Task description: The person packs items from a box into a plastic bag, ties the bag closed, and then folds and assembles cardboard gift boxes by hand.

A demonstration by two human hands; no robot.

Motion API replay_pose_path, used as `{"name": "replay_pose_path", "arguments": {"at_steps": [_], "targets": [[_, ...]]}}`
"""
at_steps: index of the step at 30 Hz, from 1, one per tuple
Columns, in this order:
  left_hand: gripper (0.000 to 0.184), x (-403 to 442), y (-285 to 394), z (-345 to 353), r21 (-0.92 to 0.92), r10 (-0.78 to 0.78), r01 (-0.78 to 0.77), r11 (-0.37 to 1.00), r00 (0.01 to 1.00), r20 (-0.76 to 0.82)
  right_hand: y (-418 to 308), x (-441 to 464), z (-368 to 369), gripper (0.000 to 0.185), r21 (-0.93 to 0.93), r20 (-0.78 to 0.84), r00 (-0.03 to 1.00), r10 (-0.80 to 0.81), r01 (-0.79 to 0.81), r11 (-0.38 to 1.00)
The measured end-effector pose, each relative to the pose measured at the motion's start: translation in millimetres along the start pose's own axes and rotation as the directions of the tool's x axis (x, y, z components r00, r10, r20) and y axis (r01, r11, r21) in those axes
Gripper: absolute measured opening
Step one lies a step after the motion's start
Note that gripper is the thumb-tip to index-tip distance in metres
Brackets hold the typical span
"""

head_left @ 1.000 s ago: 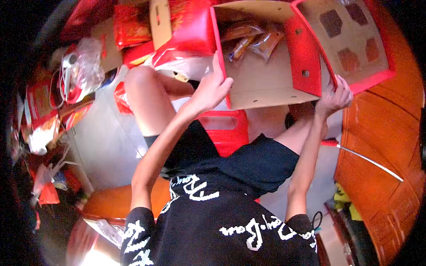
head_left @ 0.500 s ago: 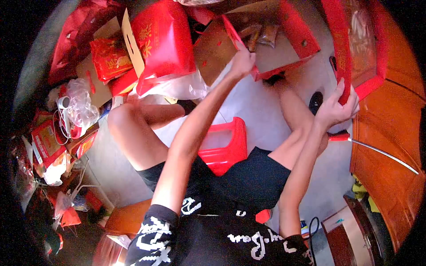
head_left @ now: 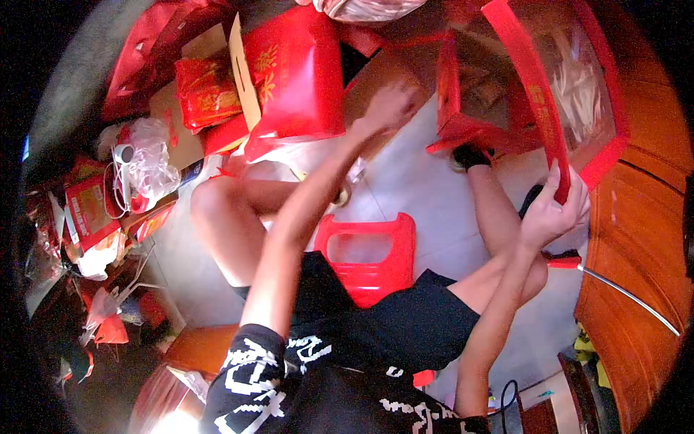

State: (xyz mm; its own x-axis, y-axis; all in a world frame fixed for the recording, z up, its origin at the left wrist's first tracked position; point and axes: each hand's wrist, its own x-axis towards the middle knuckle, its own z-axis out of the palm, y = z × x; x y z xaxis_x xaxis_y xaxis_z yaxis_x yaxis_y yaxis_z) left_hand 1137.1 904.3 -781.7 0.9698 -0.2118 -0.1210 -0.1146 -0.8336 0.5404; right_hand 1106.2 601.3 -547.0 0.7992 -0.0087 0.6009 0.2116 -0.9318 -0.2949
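My right hand [head_left: 555, 211] grips the lower end of a red box lid [head_left: 546, 108], a red frame around a clear window with pale contents or reflections behind it. My left hand [head_left: 390, 110] is in the air, smeared by motion, so its fingers are unclear. Nothing can be made out in it. Between my hands stands an open red cardboard box [head_left: 473, 129] with brownish packets inside, partly hidden in shadow. Left of my left hand lies a large shiny red bag [head_left: 300, 79] with gold characters.
A red plastic stool [head_left: 369, 278] is between my legs. Red packages [head_left: 208, 94], a clear plastic bag [head_left: 150, 163] and a white cylindrical device [head_left: 123, 154] crowd the left. On the right are wooden furniture [head_left: 640, 217] and a red-handled metal rod [head_left: 629, 295].
My left hand has let go of the open red box's edge and moved away from it. That box now sits farther right and tilted. My right hand still holds the lid.
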Motion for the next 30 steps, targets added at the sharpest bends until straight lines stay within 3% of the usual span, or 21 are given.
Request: {"name": "replay_pose_path", "arguments": {"at_steps": [1, 3, 5, 6, 8, 10, 12, 13, 14, 16, 18, 20, 21, 22, 24, 26, 28, 30], "targets": [[0.074, -14, -16, -9, 0.169, 0.125, -0.101, 0.980, 0.983, -0.133, 3, -1, 2, 0.017, -0.016, 0.025, 1.000, -0.008, 0.008, 1.000], [0.082, -52, -12, -65, 0.364, 0.185, -0.099, 0.926, 0.960, -0.209, 1, -8, 13, 0.015, 0.023, 0.098, 0.995, -0.001, -0.001, 1.000], [0.093, -87, -30, -89, 0.371, 0.152, -0.068, 0.926, 0.968, -0.201, 10, -23, 37, 0.017, 0.072, 0.174, 0.984, 0.034, -0.047, 0.996], [0.101, -107, -43, -99, 0.471, 0.093, -0.027, 0.882, 0.989, -0.116, 17, -34, 55, 0.020, 0.099, 0.216, 0.974, 0.073, -0.096, 0.990], [0.110, -138, -47, -121, 0.501, -0.007, 0.032, 0.865, 0.999, -0.052, 5, -46, 83, 0.021, -0.008, 0.232, 0.972, 0.024, -0.023, 1.000], [0.115, -150, -59, -130, 0.443, -0.111, 0.122, 0.888, 0.993, -0.051, -3, -54, 113, 0.021, -0.023, 0.328, 0.944, -0.021, 0.030, 0.999], [0.125, -174, -87, -130, 0.479, -0.161, 0.169, 0.861, 0.985, -0.058, 13, -82, 145, 0.022, -0.017, 0.286, 0.958, -0.017, 0.023, 1.000], [0.125, -185, -111, -129, 0.484, -0.228, 0.227, 0.845, 0.972, -0.056, 15, -85, 159, 0.022, 0.004, 0.275, 0.961, -0.032, 0.032, 0.999], [0.124, -200, -128, -130, 0.487, -0.303, 0.286, 0.825, 0.952, -0.046, 10, -81, 150, 0.025, -0.023, 0.364, 0.932, -0.005, 0.014, 1.000], [0.112, -219, -132, -142, 0.451, -0.551, 0.489, 0.747, 0.834, 0.008, 5, -80, 134, 0.035, 0.007, 0.336, 0.936, -0.107, 0.111, 0.994], [0.105, -229, -153, -131, 0.491, -0.574, 0.526, 0.695, 0.817, -0.062, 0, -86, 118, 0.040, -0.006, 0.316, 0.943, -0.101, 0.108, 0.994], [0.103, -225, -170, -139, 0.283, -0.608, 0.566, 0.774, 0.789, 0.085, -7, -94, 104, 0.043, 0.018, 0.291, 0.950, -0.110, 0.110, 0.994], [0.102, -228, -179, -140, 0.173, -0.611, 0.587, 0.791, 0.774, 0.167, -14, -98, 95, 0.051, -0.037, 0.394, 0.914, -0.095, 0.119, 0.992], [0.101, -232, -198, -138, -0.061, -0.547, 0.562, 0.825, 0.820, 0.167, -26, -106, 97, 0.053, 0.076, 0.320, 0.946, -0.045, 0.021, 0.997], [0.097, -239, -216, -144, -0.080, -0.464, 0.461, 0.884, 0.840, -0.280, -52, -123, 104, 0.056, 0.318, 0.195, 0.977, 0.086, -0.146, 0.937], [0.096, -246, -249, -167, -0.410, -0.644, 0.524, 0.747, 0.723, -0.250, -76, -134, 110, 0.058, 0.432, 0.275, 0.942, 0.194, -0.301, 0.850], [0.101, -265, -274, -170, -0.343, -0.648, 0.558, 0.756, 0.712, -0.270, -93, -156, 114, 0.056, 0.538, 0.404, 0.873, 0.274, -0.469, 0.700], [0.082, -283, -304, -149, -0.449, -0.615, 0.429, 0.784, 0.636, -0.466, -110, -179, 121, 0.060, 0.511, 0.549, 0.807, 0.218, -0.530, 0.677]]}}
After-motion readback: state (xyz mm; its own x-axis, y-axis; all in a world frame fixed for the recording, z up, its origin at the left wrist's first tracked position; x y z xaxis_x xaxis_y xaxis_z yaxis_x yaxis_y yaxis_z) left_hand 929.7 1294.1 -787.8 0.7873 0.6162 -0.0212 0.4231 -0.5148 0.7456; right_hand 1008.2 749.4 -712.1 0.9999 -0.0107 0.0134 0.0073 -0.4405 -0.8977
